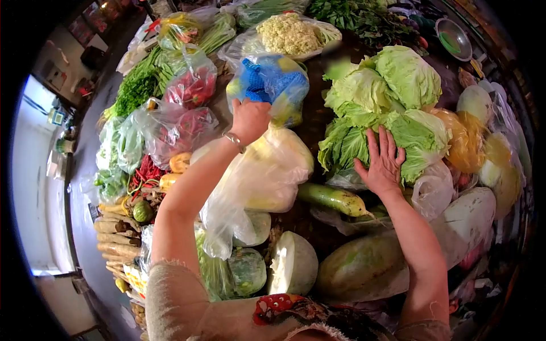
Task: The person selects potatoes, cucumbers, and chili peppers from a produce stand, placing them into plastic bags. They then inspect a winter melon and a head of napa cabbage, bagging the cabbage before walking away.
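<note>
My left hand (251, 120), a bracelet at its wrist, is closed at the near edge of a clear bag (284, 91) with blue netting and yellow items inside. What its fingers grip is hard to make out. Fingers spread, my right hand (382, 162) lies on the leaves of a lettuce (418, 139). More lettuce heads (406, 77) are piled just beyond it. Between my arms sits a pale vegetable in a plastic bag (267, 170), and right of it a long green radish (335, 199).
Bagged red peppers (193, 85) and leafy greens (136, 85) lie left. A cauliflower (290, 34) is at the back, a metal bowl (454, 40) at the back right. Large winter melons (364, 264) and a cut melon (293, 264) lie nearest my body.
</note>
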Demonstrator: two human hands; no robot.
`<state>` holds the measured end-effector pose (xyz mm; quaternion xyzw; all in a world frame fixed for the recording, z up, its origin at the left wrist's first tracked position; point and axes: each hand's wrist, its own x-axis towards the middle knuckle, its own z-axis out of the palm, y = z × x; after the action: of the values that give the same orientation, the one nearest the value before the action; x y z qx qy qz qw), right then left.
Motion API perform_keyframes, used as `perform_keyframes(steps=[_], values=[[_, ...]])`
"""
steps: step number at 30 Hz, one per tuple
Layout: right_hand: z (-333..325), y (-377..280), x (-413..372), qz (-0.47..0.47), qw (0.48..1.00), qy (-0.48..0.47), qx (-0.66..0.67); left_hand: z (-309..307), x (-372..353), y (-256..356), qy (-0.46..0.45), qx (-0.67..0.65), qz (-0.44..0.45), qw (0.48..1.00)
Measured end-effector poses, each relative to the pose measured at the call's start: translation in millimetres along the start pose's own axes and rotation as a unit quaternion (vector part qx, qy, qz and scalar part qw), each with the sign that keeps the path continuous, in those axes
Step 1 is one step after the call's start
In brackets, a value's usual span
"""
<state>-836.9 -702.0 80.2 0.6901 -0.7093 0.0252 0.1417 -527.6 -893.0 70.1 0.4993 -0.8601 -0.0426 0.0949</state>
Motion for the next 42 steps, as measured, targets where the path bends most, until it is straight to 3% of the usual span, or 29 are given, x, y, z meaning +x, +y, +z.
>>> perform_keyframes(steps=[1, 2, 4, 6, 8, 11, 18, 21, 22, 28, 30, 31, 37, 39, 40, 42], values=[[-0.6, 0.1, 0.6, -0.001, 1.0, 0.001, 0.0, 3.2, -5.9, 5.2, 0.07, 0.031, 0.023, 0.997], [-0.9, -0.1, 0.7, 0.002, 1.0, -0.004, -0.001, 5.7, -11.5, 13.6, 0.07, 0.032, 0.022, 0.997], [-0.3, -1.8, 0.5, 0.001, 1.0, -0.009, 0.001, 11.9, -20.5, 32.9, 0.134, 0.132, 0.111, 0.976], [-0.2, -2.3, 1.0, 0.015, 1.0, -0.026, -0.005, 13.7, -19.5, 45.6, 0.031, -0.009, 0.102, 0.994], [-0.6, -3.6, 0.7, 0.016, 0.999, -0.03, 0.002, 21.3, -16.7, 47.9, -0.006, -0.084, 0.098, 0.992], [-0.7, -3.7, 1.3, 0.016, 0.999, -0.029, -0.002, 35.5, -22.5, 54.8, 0.066, -0.092, 0.141, 0.983], [-0.7, -4.3, 1.6, 0.019, 0.999, -0.027, -0.01, 56.9, -4.1, 45.8, 0.03, 0.058, 0.172, 0.983], [-1.8, -2.7, -0.5, 0.013, 1.0, -0.021, -0.005, 50.7, 0.8, 26.1, 0.098, 0.121, 0.236, 0.959], [-1.1, -2.2, -0.5, 0.009, 1.0, -0.013, 0.001, 39.3, 4.5, 22.4, 0.025, 0.148, 0.226, 0.963], [0.5, 0.4, -0.1, -0.004, 1.0, 0.011, -0.001, 29.2, 42.2, -26.9, 0.076, 0.179, 0.205, 0.959], [0.7, 0.8, 0.0, 0.0, 1.0, 0.002, 0.004, 26.1, 50.1, -31.4, 0.02, 0.208, 0.126, 0.97], [2.6, 1.5, -0.5, 0.003, 1.0, 0.0, 0.008, 28.3, 51.0, -35.7, 0.018, 0.206, 0.131, 0.97], [6.6, 1.8, -1.7, 0.012, 1.0, 0.001, 0.01, 51.4, 53.1, -52.5, 0.08, 0.123, 0.088, 0.985], [6.1, 2.1, -2.3, 0.01, 1.0, 0.003, 0.007, 49.1, 59.6, -63.0, 0.032, -0.058, 0.036, 0.997], [6.1, 2.2, -1.8, 0.013, 1.0, -0.006, 0.011, 47.7, 59.9, -68.7, 0.033, -0.057, 0.036, 0.997], [5.7, 2.4, -0.7, 0.018, 1.0, -0.013, 0.016, 34.0, 57.7, -74.2, 0.005, -0.164, -0.048, 0.985]])
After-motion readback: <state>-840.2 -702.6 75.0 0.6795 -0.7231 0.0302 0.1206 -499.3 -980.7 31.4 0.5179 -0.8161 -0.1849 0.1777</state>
